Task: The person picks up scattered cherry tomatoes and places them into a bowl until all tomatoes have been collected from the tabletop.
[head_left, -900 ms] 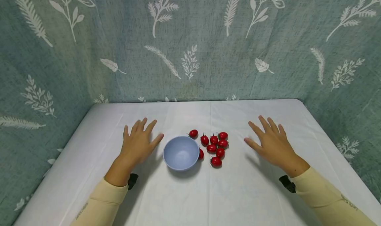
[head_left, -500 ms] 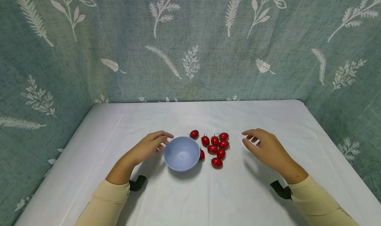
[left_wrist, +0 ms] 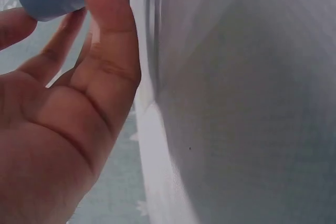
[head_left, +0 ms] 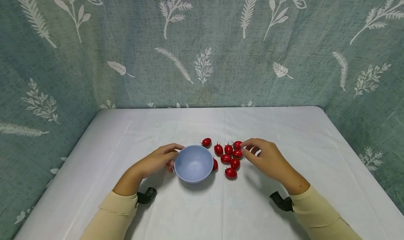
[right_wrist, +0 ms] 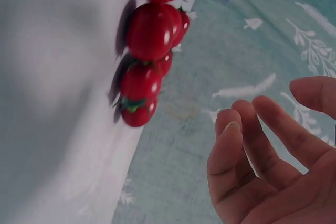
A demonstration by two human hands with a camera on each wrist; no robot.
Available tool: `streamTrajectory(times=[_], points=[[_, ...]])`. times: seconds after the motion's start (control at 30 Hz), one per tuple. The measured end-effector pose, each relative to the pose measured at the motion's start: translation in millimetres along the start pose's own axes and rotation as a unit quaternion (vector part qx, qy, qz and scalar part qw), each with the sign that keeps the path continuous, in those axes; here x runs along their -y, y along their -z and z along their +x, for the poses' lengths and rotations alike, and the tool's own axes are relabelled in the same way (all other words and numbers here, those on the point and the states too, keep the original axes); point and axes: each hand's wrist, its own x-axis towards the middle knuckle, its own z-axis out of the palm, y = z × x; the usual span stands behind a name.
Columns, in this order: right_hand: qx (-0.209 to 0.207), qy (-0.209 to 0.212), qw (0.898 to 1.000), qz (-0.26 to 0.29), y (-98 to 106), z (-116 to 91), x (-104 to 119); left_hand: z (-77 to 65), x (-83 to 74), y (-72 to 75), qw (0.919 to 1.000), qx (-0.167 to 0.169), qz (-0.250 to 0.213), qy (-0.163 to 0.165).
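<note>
A small light-blue bowl [head_left: 193, 166] stands upright on the white cloth. My left hand [head_left: 157, 161] holds its left side, with curved fingers lying against the outer wall in the left wrist view. Just right of the bowl lie several red cherry tomatoes [head_left: 226, 158] with green stems, one partly hidden behind the bowl's rim. Over the right edge of this cluster hovers my right hand [head_left: 263, 159], its fingers loosely bent and nothing between them. From the right wrist, the tomatoes [right_wrist: 149, 32] show apart from the fingertips [right_wrist: 228, 129].
The white tablecloth [head_left: 176, 212] covers the table, whose back edge meets a green leaf-patterned curtain [head_left: 221, 78]. One tomato [head_left: 206, 142] lies a little behind the others, close to the bowl. A dark wrist camera [head_left: 282, 201] sits under the right cuff.
The left hand has moved right from its spread pose and come onto the bowl. The right hand has bent its fingers and moved left to the tomatoes. Bowl and tomatoes stay put.
</note>
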Motion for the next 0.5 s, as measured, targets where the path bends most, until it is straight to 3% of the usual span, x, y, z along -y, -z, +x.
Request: streamTrajectory(times=[0.5], points=[[0.031,0.018,0.999,0.023,-13,-1,3,-1.1,15.8,6.1,0.9974,0.037,-0.059,-0.021]])
